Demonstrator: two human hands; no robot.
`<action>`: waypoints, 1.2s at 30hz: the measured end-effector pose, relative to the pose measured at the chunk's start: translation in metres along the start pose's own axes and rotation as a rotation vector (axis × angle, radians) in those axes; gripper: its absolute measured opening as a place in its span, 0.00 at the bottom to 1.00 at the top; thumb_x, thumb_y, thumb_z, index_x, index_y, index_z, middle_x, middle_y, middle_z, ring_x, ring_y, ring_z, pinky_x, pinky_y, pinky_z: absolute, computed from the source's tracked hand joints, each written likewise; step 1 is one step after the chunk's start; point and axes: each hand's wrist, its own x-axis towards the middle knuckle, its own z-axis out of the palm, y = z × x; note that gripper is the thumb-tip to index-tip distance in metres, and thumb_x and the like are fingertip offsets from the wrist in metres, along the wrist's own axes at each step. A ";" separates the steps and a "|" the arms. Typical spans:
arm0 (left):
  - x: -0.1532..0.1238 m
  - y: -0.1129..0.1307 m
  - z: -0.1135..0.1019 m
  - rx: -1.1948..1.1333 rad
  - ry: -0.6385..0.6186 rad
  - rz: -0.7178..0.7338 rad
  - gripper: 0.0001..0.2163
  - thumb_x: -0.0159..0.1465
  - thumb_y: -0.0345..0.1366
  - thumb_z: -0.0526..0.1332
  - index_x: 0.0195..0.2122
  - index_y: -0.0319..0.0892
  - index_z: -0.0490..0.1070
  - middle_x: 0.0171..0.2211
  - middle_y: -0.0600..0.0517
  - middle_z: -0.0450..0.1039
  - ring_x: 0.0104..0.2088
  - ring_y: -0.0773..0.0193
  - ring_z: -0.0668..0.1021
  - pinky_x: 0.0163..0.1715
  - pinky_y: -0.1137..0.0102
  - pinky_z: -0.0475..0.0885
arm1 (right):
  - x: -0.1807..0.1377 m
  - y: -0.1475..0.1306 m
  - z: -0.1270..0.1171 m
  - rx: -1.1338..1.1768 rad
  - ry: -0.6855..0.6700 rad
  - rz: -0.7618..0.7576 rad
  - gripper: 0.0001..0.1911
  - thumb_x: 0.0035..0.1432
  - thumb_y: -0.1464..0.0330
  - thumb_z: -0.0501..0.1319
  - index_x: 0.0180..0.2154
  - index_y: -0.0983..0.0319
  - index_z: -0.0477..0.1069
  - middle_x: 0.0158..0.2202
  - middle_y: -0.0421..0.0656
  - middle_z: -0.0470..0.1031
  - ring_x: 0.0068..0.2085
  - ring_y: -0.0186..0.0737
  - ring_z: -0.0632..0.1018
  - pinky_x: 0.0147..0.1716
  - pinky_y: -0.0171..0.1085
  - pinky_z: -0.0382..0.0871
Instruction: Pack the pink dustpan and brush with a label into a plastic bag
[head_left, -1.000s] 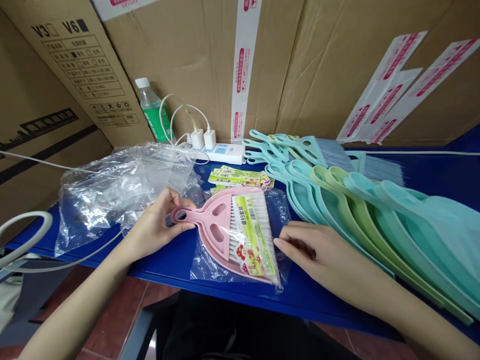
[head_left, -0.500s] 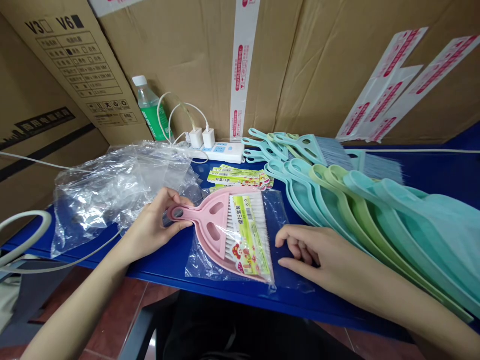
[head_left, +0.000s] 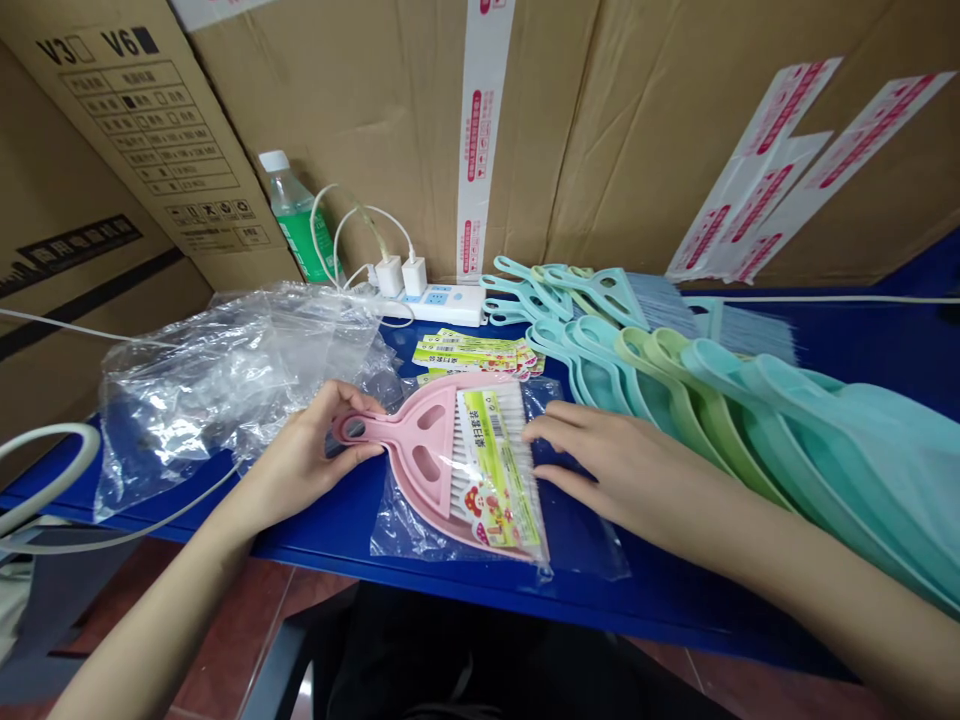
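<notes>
A pink dustpan (head_left: 409, 470) with a matching hand brush (head_left: 439, 440) laid in it rests on the blue table, clear plastic bag (head_left: 592, 540) around or beneath it. A yellow-green printed label (head_left: 491, 460) lies over the white bristles. My left hand (head_left: 322, 450) pinches the stacked handles at their ring ends, thumb in front and fingers behind. By the bristle edge, my right hand (head_left: 600, 470) hovers or rests over the bag with thumb and fingers apart. Whether its fingertips touch the bag or the bristles I cannot tell.
Crumpled clear bags (head_left: 217, 360) cover the table's left side. Behind the dustpan lie more labels (head_left: 480, 352) and a power strip (head_left: 450, 303) with chargers. A bottle (head_left: 300, 220) stands near cardboard. Stacked green and turquoise dustpans (head_left: 810, 430) and brushes (head_left: 600, 295) fill the right.
My right hand has moved left to the bristle edge, its fingers straightening. My left hand keeps its hold on the handles, and the dustpan lies as before.
</notes>
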 end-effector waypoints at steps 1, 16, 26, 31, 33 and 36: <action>0.000 0.000 0.000 0.014 0.000 0.001 0.11 0.64 0.42 0.61 0.41 0.46 0.60 0.43 0.48 0.76 0.43 0.57 0.79 0.43 0.61 0.74 | 0.001 0.000 0.000 0.010 0.001 0.001 0.06 0.60 0.75 0.58 0.39 0.62 0.71 0.37 0.45 0.75 0.34 0.44 0.79 0.31 0.40 0.70; 0.001 0.002 -0.002 0.084 -0.015 0.062 0.09 0.66 0.37 0.59 0.45 0.45 0.64 0.42 0.50 0.74 0.43 0.60 0.79 0.44 0.63 0.76 | -0.004 0.002 0.009 0.365 0.122 0.025 0.04 0.60 0.70 0.62 0.34 0.58 0.76 0.25 0.36 0.66 0.23 0.31 0.67 0.24 0.32 0.63; 0.000 0.001 -0.002 0.111 -0.021 0.067 0.09 0.66 0.36 0.59 0.47 0.47 0.64 0.43 0.51 0.73 0.43 0.61 0.78 0.45 0.63 0.76 | -0.003 0.003 0.022 0.215 0.117 -0.079 0.24 0.58 0.71 0.61 0.57 0.60 0.72 0.32 0.43 0.68 0.33 0.42 0.74 0.33 0.42 0.73; 0.000 0.000 -0.002 0.112 -0.022 0.059 0.09 0.66 0.37 0.59 0.46 0.46 0.64 0.43 0.50 0.73 0.43 0.60 0.79 0.45 0.63 0.76 | -0.002 -0.001 0.025 0.188 0.091 -0.050 0.25 0.57 0.70 0.61 0.57 0.61 0.72 0.33 0.44 0.70 0.35 0.44 0.75 0.33 0.44 0.75; 0.000 0.001 -0.002 0.111 -0.022 0.050 0.09 0.65 0.37 0.59 0.46 0.46 0.64 0.43 0.50 0.73 0.44 0.60 0.79 0.45 0.63 0.76 | -0.002 -0.002 0.025 0.180 0.097 -0.036 0.25 0.58 0.69 0.61 0.57 0.63 0.72 0.34 0.45 0.71 0.36 0.45 0.76 0.34 0.45 0.75; 0.001 0.002 -0.002 0.111 -0.022 0.034 0.09 0.65 0.38 0.59 0.46 0.45 0.65 0.43 0.49 0.74 0.44 0.59 0.78 0.46 0.62 0.76 | -0.001 -0.003 0.025 0.167 0.118 -0.026 0.25 0.59 0.69 0.60 0.58 0.62 0.71 0.35 0.45 0.73 0.36 0.45 0.77 0.34 0.44 0.75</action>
